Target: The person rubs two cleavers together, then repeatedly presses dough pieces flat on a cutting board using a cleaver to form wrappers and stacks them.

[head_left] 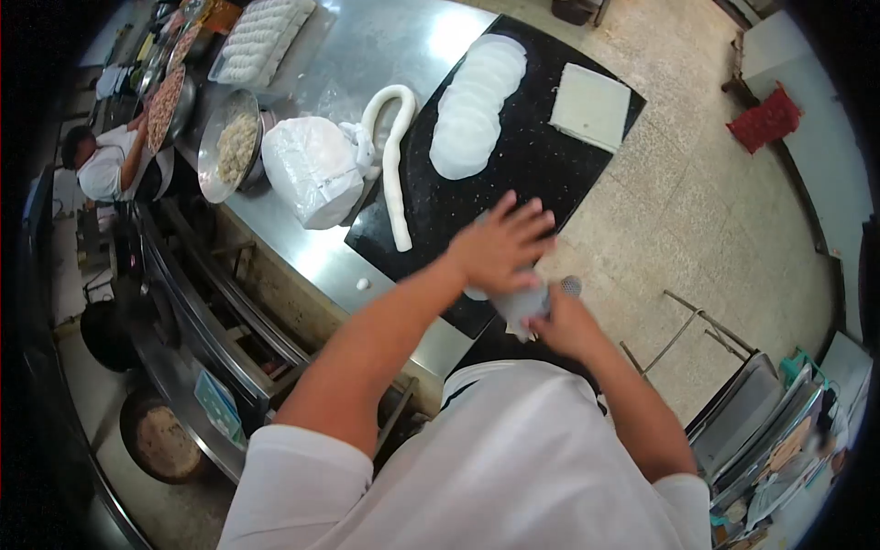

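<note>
My left hand [502,246] is spread over the near edge of the black board [541,170], its palm close to or on a flat grey cleaver [520,307]. The blade is smeared by motion, and a pale edge, perhaps dough, shows beside it. Curled round the handle is my right hand [564,323]; a dotted handle end [571,285] sticks out beyond it. Thin round dough wrappers [472,115] overlap in a long row on the board. To their left lies a bent dough rope [392,174]. A small dough ball [363,284] rests on the steel table.
A plastic-wrapped white bundle [314,172] and a steel bowl [217,156] of pale filling stand left. A square whitish stack [591,107] is at the board's far right corner. A co-worker [105,170] is at the far left. A metal frame [697,321] stands on the floor at right.
</note>
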### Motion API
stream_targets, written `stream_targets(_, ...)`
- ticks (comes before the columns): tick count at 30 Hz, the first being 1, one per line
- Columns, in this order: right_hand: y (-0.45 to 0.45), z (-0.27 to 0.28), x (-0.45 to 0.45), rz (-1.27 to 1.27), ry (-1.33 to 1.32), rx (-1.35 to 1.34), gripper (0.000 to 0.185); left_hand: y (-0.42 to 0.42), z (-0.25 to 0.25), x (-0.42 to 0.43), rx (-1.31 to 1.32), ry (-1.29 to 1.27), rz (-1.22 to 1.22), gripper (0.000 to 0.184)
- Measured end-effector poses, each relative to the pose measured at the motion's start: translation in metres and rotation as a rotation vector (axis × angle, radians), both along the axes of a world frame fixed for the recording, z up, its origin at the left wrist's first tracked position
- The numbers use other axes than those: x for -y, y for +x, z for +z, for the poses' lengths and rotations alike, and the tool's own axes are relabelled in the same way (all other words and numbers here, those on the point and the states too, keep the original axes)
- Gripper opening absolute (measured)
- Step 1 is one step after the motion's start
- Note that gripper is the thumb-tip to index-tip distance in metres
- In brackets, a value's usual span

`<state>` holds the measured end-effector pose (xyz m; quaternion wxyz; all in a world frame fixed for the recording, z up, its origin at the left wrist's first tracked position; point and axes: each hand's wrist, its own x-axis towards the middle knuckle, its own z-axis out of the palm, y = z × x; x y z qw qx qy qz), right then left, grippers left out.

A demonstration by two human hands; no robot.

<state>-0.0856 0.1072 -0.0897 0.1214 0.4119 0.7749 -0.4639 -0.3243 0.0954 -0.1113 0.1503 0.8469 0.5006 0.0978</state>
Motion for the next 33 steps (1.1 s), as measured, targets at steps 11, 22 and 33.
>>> stream_targets(11,-0.028,0.038,-0.078,0.104,0.060,0.131,0.063,-0.008,0.011,-0.060,-0.037,0.160,0.147,0.070)
stream_targets(22,0.018,0.024,-0.057,-0.016,-0.015,0.177,0.065,0.044,0.003,-0.043,-0.003,0.099,-0.012,0.070)
stream_targets(33,0.008,-0.006,-0.014,0.059,-0.171,-0.042,0.067,0.021,0.004,0.024,0.017,-0.034,0.046,0.076)
